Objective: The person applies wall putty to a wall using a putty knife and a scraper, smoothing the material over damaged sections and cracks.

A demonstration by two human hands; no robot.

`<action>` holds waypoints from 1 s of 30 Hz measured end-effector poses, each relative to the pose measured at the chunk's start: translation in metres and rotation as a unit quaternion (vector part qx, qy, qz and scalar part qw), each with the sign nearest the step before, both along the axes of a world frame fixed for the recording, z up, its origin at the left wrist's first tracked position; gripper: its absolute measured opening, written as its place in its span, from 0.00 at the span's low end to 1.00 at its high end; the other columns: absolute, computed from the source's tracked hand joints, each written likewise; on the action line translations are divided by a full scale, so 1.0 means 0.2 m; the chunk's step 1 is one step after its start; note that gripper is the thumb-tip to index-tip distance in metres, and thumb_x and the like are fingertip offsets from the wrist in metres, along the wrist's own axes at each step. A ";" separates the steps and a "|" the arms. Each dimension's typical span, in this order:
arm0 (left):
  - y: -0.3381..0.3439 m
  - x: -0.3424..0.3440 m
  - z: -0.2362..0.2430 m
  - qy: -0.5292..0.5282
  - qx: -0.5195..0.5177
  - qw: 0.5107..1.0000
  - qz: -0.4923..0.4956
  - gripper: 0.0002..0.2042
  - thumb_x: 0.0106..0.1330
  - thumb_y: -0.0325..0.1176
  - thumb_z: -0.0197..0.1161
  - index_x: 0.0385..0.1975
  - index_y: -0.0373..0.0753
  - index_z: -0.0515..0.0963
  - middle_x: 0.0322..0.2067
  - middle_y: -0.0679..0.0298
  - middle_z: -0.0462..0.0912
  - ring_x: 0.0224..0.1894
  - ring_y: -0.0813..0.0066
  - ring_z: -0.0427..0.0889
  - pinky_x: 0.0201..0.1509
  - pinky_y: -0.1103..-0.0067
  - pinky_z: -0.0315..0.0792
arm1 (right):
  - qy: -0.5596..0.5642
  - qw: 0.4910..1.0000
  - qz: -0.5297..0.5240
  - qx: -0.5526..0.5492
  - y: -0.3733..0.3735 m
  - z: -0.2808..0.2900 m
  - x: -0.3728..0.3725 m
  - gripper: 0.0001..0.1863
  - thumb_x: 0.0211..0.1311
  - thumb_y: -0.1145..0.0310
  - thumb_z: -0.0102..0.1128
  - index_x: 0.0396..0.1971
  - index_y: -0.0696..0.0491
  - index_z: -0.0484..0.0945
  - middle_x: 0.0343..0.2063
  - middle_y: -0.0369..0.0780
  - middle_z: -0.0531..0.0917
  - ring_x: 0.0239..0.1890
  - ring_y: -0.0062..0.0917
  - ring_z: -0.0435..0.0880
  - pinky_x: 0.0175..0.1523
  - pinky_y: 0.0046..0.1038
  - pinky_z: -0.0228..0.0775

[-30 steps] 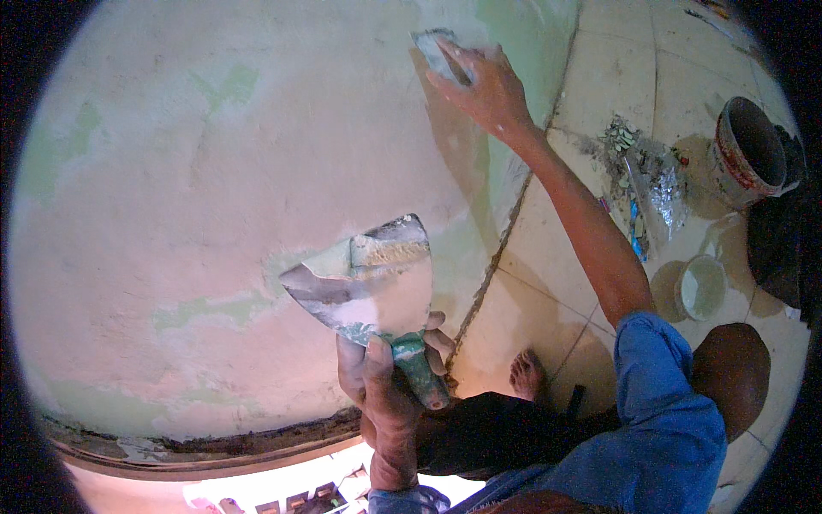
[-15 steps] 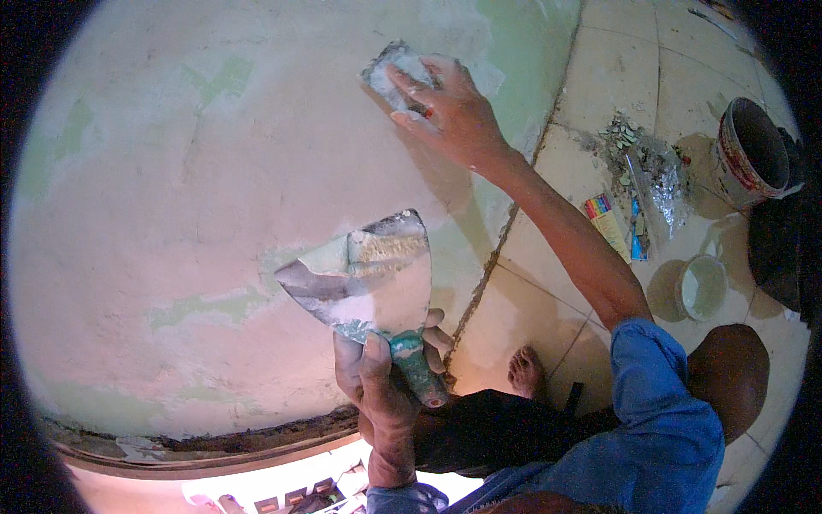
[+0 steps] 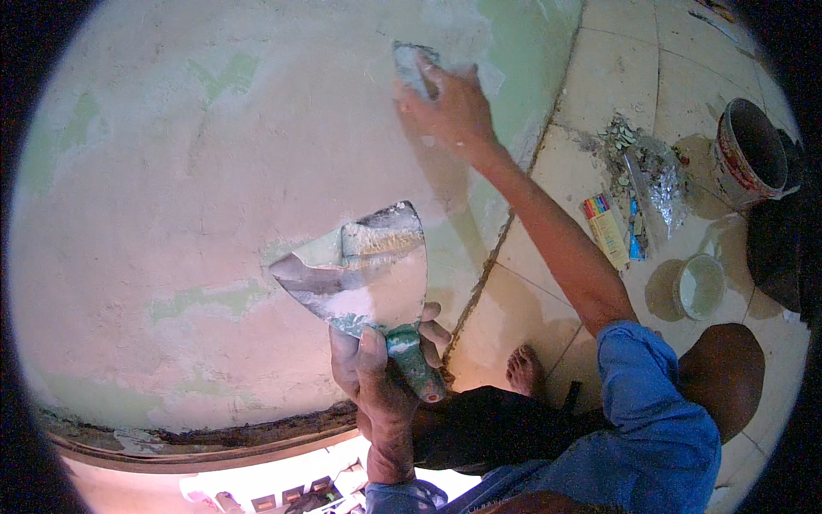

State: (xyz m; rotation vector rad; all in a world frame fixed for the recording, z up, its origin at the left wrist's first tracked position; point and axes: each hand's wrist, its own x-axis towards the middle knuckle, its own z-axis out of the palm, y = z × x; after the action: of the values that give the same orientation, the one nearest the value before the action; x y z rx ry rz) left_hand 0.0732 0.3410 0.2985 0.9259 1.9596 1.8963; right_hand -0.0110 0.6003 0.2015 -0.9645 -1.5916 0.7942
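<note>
My left hand (image 3: 377,368) grips a wide putty knife (image 3: 377,278) by its worn green handle, blade pointing up and away from me. Pale filler and dark smears coat the blade. Farther up, my right hand (image 3: 454,107) presses a thin, putty-smeared flat scraper (image 3: 413,62) to the wall (image 3: 214,163), fingers spread over its back. Part of that scraper is covered by the hand, and motion blurs the fingers a little. Whitish filler covers most of the wall, with light green paint showing in patches.
Right of the wall, the tiled floor (image 3: 612,77) holds a debris pile (image 3: 621,141), clear plastic wrapping (image 3: 664,193), a colour-striped packet (image 3: 605,231), a small pale bowl (image 3: 700,287) and a stained bucket (image 3: 753,150). A broken wooden edge (image 3: 214,441) borders the wall's near left.
My right hand and the scraper have shifted slightly right along the wall, the scraper at a changed angle. The putty knife in my left hand has moved slightly up and left.
</note>
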 end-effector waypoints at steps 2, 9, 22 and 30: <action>0.00 0.00 -0.01 0.005 0.007 1.000 0.006 0.23 0.67 0.42 0.52 0.51 0.27 0.61 0.26 0.42 0.78 0.13 0.69 0.75 0.10 0.83 0.67 | -0.014 0.999 -0.022 0.042 -0.09 0.04 -0.02 0.35 0.53 0.46 0.62 0.61 0.44 0.69 0.45 0.54 0.75 0.50 0.45 0.72 0.54 0.40 0.69; -0.01 -0.03 -0.02 0.001 0.003 1.000 -0.009 0.23 0.68 0.40 0.51 0.53 0.26 0.60 0.27 0.42 0.78 0.13 0.68 0.75 0.09 0.82 0.67 | -0.070 0.989 0.088 0.100 -0.22 -0.19 0.15 0.34 0.53 0.49 0.64 0.62 0.35 0.68 0.52 0.51 0.69 0.52 0.42 0.72 0.52 0.40 0.71; -0.03 -0.05 0.01 -0.021 -0.032 0.999 -0.023 0.21 0.67 0.40 0.51 0.51 0.28 0.63 0.33 0.44 0.81 0.20 0.69 0.78 0.21 0.81 0.70 | -0.087 0.982 0.083 0.146 0.01 -0.47 0.15 0.30 0.59 0.54 0.61 0.62 0.37 0.68 0.53 0.49 0.69 0.52 0.42 0.71 0.54 0.36 0.70; -0.01 -0.02 0.00 0.005 -0.011 1.000 -0.013 0.21 0.67 0.38 0.50 0.51 0.27 0.61 0.28 0.43 0.79 0.15 0.68 0.77 0.12 0.82 0.69 | -0.037 0.998 0.035 -0.025 0.00 -0.05 0.05 0.35 0.53 0.47 0.63 0.62 0.41 0.69 0.49 0.51 0.73 0.51 0.43 0.73 0.53 0.37 0.69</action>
State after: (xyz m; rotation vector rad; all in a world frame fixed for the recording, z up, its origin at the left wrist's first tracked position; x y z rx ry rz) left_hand 0.0700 0.3398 0.2975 0.9511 1.9606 1.8570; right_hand -0.0002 0.6010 0.1923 -0.9900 -1.6842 0.8588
